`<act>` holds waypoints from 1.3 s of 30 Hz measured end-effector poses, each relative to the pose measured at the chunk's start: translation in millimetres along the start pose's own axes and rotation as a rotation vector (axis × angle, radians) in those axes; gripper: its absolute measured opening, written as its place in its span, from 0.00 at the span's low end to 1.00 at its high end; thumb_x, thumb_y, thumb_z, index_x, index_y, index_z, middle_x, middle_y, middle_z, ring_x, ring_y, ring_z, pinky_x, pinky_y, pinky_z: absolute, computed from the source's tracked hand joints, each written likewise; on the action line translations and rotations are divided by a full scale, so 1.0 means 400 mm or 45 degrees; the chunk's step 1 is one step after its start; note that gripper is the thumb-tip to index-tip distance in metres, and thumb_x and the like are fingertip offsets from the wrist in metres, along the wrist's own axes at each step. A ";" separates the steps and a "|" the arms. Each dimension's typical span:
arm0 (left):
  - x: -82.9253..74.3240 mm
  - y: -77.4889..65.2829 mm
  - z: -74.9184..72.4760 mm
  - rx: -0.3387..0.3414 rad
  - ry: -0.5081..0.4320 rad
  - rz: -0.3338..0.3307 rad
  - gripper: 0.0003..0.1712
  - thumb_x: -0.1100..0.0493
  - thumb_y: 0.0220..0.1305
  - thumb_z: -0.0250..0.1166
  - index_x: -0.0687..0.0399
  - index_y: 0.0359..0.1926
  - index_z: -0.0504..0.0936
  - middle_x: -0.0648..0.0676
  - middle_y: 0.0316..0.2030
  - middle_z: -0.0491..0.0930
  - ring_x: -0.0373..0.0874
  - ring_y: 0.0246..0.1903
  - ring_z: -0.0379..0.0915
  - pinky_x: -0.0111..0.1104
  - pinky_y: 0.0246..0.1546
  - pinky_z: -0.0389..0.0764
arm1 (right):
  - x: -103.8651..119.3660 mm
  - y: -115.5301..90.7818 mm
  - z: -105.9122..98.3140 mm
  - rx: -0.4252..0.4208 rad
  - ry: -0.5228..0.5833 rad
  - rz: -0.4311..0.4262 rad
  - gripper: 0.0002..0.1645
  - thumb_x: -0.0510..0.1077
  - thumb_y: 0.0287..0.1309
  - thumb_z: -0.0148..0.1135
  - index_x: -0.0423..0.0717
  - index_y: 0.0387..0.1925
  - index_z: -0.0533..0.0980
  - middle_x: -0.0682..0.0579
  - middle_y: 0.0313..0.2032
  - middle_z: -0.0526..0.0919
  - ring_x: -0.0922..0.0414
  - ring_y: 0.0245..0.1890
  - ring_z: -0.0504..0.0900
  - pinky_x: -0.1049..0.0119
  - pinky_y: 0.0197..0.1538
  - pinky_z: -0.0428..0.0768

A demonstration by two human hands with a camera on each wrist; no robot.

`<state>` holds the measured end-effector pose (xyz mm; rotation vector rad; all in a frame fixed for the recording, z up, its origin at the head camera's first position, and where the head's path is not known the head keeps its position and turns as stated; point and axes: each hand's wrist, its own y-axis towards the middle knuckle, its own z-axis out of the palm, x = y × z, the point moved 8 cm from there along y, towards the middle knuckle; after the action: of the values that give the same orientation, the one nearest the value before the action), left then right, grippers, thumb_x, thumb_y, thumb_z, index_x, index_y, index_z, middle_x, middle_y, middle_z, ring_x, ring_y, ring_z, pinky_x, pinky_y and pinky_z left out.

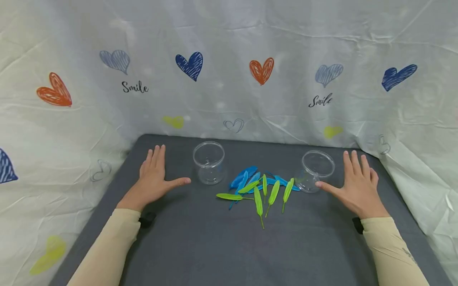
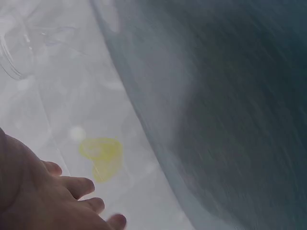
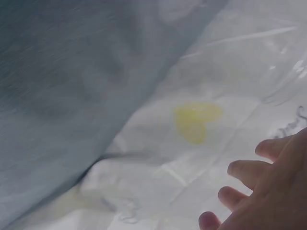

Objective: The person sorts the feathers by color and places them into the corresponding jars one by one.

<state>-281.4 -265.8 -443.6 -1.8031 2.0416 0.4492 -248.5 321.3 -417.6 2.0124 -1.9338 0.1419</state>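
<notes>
My left hand (image 1: pixel 154 180) is held with fingers straight and thumb stretched out toward a clear round jar (image 1: pixel 210 167), holding nothing. On the other side my right hand (image 1: pixel 359 186) has its fingers spread, and its thumb tip overlaps a second clear jar (image 1: pixel 310 174) in the head view. Between the two jars lies a loose pile of blue feathers (image 1: pixel 243 180) and green feathers (image 1: pixel 258 200), the green ones mostly nearer the front. In the wrist views the fingers of the left hand (image 2: pixel 57 196) and right hand (image 3: pixel 264 182) appear straight, with nothing in them.
A dark grey cloth (image 1: pixel 229 250) covers the table. White sheeting (image 1: pixel 222 35) printed with hearts and the word Smile hangs behind the table and along its sides. Both jars stand near the back edge, their tops uncovered.
</notes>
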 end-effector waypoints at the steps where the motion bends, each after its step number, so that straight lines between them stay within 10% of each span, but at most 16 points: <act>1: -0.011 0.005 0.006 0.001 -0.019 0.002 0.82 0.16 0.59 0.67 0.41 0.85 0.17 0.54 0.86 0.16 0.62 0.86 0.10 0.76 0.80 0.35 | 0.012 0.002 -0.005 -0.010 0.005 -0.009 0.82 0.84 0.55 0.67 0.45 0.89 0.36 0.34 0.87 0.37 0.30 0.87 0.34 0.19 0.76 0.43; 11: -0.092 0.045 0.067 0.025 -0.219 0.012 0.80 0.15 0.58 0.67 0.30 0.84 0.16 0.51 0.88 0.20 0.60 0.88 0.20 0.75 0.80 0.47 | 0.148 0.017 -0.012 -0.017 0.030 -0.116 0.80 0.84 0.56 0.67 0.45 0.89 0.40 0.36 0.87 0.42 0.33 0.87 0.38 0.21 0.78 0.43; 20: -0.139 0.076 0.117 0.047 -0.635 -0.013 0.78 0.23 0.53 0.78 0.17 0.85 0.28 0.44 0.89 0.42 0.58 0.88 0.41 0.69 0.81 0.57 | 0.289 0.016 0.040 -0.029 0.109 -0.283 0.75 0.81 0.57 0.70 0.47 0.88 0.47 0.42 0.88 0.44 0.38 0.88 0.40 0.25 0.80 0.45; 39: -0.125 0.094 0.146 0.052 -0.890 0.085 0.66 0.35 0.59 0.81 0.29 0.87 0.50 0.43 0.85 0.58 0.57 0.84 0.56 0.61 0.84 0.60 | 0.532 -0.010 0.199 0.110 0.185 -0.523 0.64 0.79 0.61 0.69 0.50 0.86 0.59 0.45 0.85 0.60 0.41 0.84 0.58 0.33 0.81 0.56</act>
<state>-309.5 -189.8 -471.5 -1.2945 1.5969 0.8992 -243.4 94.6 -427.5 2.3363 -1.4155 0.2635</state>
